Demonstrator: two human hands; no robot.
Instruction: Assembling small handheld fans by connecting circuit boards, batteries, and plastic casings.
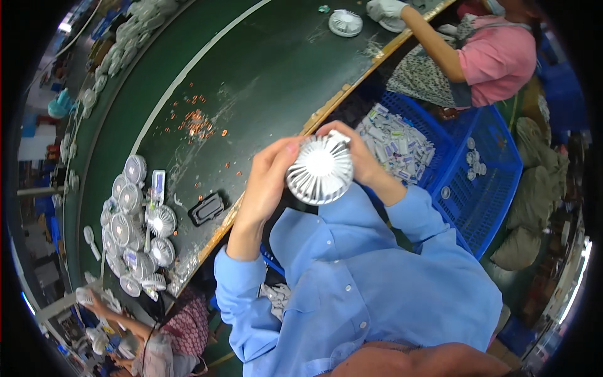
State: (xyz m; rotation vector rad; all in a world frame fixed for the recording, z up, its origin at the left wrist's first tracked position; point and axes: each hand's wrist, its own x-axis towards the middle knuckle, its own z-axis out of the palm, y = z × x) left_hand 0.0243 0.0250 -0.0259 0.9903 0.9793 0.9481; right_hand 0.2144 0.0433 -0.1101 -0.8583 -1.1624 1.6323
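A white, round handheld fan (320, 166) with a ribbed grille is held up in front of my chest, just off the edge of the green bench. On its left side my left hand (269, 179) is closed around the rim, thumb near the grille. My right hand (355, 154) grips the upper right of the fan; its fingertips are partly hidden behind it. Nearest to my left hand on the bench lies a black, box-shaped object (207, 208). Beyond it is a heap of similar white fans (129, 217).
Orange-copper bits (198, 122) are scattered over the green bench (264, 69). To my right stand blue crates (480, 188), one full of small white parts (399, 144). A co-worker in pink (496, 60) works at upper right near another fan (345, 23); another person (169, 339) sits lower left.
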